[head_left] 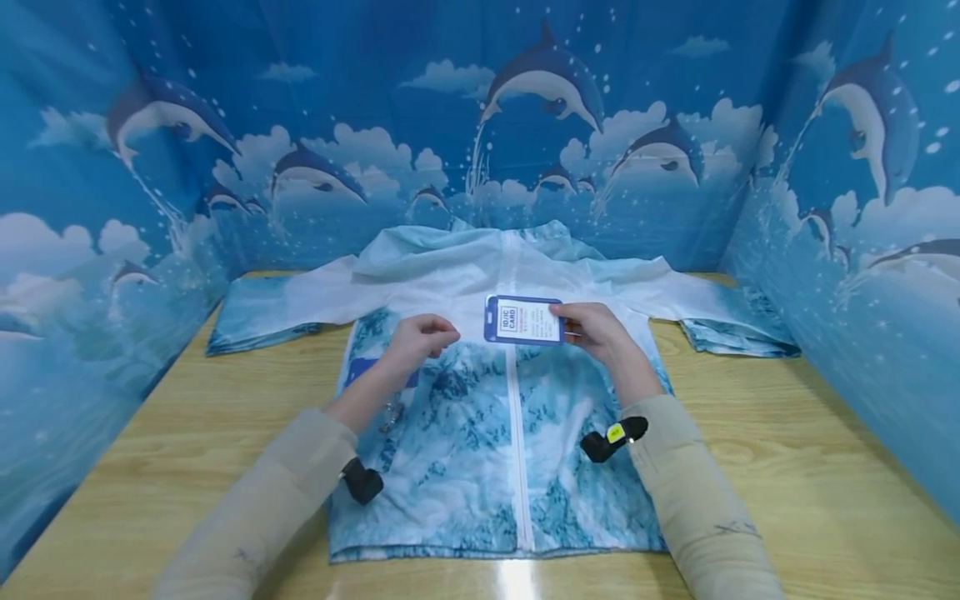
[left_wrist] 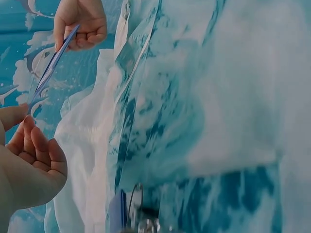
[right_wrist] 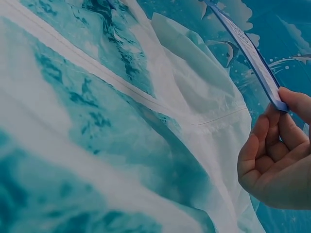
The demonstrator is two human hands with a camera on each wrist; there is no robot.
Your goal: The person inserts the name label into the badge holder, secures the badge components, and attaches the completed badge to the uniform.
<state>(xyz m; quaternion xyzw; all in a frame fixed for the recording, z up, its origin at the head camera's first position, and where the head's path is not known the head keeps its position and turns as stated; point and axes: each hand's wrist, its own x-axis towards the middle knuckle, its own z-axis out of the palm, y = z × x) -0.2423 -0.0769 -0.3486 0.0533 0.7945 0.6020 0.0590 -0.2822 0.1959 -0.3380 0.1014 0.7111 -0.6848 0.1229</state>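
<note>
My right hand (head_left: 596, 329) pinches the right end of a blue-framed ID card holder (head_left: 523, 320), thumb on its face, above a jacket. "ID/IC CARD" is printed on its white insert. In the right wrist view, the holder (right_wrist: 250, 56) slants up from the fingertips. Left of it, my left hand (head_left: 422, 337) has curled fingers, its thumb close to the forefinger. A gap shows between that hand and the holder in the head view; I cannot tell whether the fingertips pinch something thin. The teal-and-white zipped jacket (head_left: 450, 450) lies spread below both hands.
Beneath my left forearm, a blue flat piece (head_left: 362, 368) and a metal clip (head_left: 392, 414) lie on the jacket's left side. The sleeves stretch across the wooden table (head_left: 757, 442). Dolphin-printed curtains (head_left: 420, 108) stand behind and on both sides.
</note>
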